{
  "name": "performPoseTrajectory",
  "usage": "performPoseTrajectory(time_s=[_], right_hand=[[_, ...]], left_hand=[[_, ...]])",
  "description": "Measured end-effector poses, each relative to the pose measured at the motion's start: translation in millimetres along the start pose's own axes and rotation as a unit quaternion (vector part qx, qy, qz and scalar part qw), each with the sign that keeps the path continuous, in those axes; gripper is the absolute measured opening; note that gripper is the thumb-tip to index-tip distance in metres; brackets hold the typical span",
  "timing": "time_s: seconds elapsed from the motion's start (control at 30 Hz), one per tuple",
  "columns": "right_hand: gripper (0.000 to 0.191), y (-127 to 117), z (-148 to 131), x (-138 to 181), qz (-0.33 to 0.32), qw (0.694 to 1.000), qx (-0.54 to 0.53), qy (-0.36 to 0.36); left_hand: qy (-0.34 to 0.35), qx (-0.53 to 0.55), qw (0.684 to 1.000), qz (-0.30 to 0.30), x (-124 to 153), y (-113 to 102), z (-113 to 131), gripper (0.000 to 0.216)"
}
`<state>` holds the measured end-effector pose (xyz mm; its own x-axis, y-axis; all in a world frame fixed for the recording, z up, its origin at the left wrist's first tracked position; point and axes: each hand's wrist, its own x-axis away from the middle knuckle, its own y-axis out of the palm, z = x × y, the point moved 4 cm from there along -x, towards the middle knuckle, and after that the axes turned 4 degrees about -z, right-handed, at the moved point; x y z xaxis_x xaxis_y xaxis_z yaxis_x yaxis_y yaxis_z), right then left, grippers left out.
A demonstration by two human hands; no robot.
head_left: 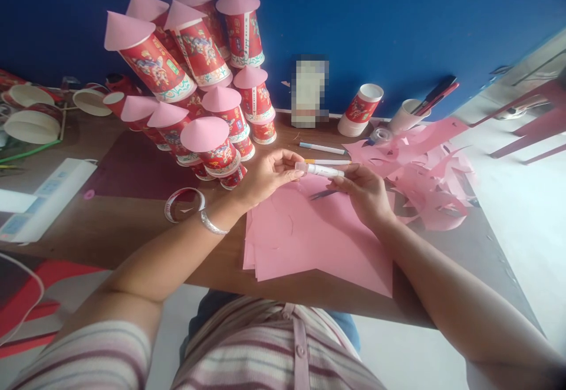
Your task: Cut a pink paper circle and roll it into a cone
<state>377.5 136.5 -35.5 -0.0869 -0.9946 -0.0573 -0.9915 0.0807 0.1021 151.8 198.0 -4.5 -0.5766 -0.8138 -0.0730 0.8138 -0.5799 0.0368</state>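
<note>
Tube (325, 170), held level between the two hands above the pink paper (300, 254). The left hand (269, 177) is closed in a pinch, thumb against forefinger, on the clear end; a bracelet (212, 223) circles its wrist. The right hand (365, 191) is clamped on the white end, thumb on the near side, its other fingers partly hidden.

Just beyond the tube lie a blue-capped marker (322, 148) and an orange-ended pen (315, 161), the latter partly covered by the left hand. A dark tool (322, 195) lies on the paper, one end hidden by the right hand.

To the right, cut scraps (437, 172) are heaped on the tabletop (207, 254), near a tape roll (381, 135), a pen cup (401, 121) and a short cup stack (362, 110). To the left, cone-topped cups (206, 60) stand in a dense, tiered group, nearer ones hiding parts of those behind; a ring (168, 208) lies before them.
</note>
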Motion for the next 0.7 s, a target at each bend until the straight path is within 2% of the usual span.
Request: performPoseTrajectory(time_s=[0.1,0.37,0.7], right_hand=[[0.044,0,0,1,-0.007,1.000,0.008,-0.011],[0.040,0,-2,3,-0.011,0.999,0.027,-0.031],[0.037,4,-3,5,-0.041,0.999,0.029,-0.016]], left_hand=[[0.001,-0.023,1.000,0.005,0,0,-1,0.030],[0.038,-0.169,0.985,0.018,3,-1,4,0.024],[0.054,-0.178,0.982,0.008,3,4,-7,0.023]])
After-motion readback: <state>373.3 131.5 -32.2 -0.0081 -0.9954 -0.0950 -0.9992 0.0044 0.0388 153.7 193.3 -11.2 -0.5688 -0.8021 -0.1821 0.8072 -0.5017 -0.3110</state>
